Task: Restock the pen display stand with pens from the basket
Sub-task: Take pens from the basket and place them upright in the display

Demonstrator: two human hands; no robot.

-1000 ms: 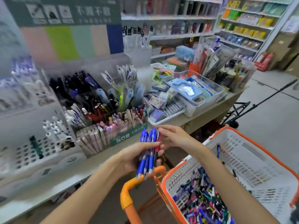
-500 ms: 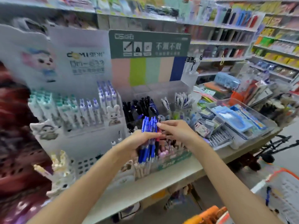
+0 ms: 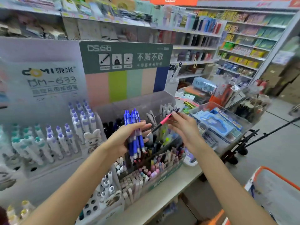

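Bundle of blue plastic click pens held upright in left hand, clips at top, tips down; fingers curled round the barrels, thumb side hidden behind the bundle. Bundle sits in front of & just above the tiered clear-plastic pen display stand w/ grey-green header card.

Single pink-and-black pen pinched in right hand betw. thumb & fingertips near its upper end, tilted, tip pointing down-left toward the left hand's fingers; tip close to them, can't tell if touching. It hangs over the stand's middle rows.

Stand holds dark pens at back left, white-clipped pens at back right, pastel pens in the front rows. It stands on a pale surface, just beside a white display of purple- and teal-capped pens to its left w/ a printed backing card.

Right of the stand: clear plastic bin of blue packaged goods, touching or nearly touching other stacked stationery. Bottom right corner: white mesh basket w/ orange rim, only partly in view, contents not visible. Behind everything, blurred shop shelves of packaged goods.
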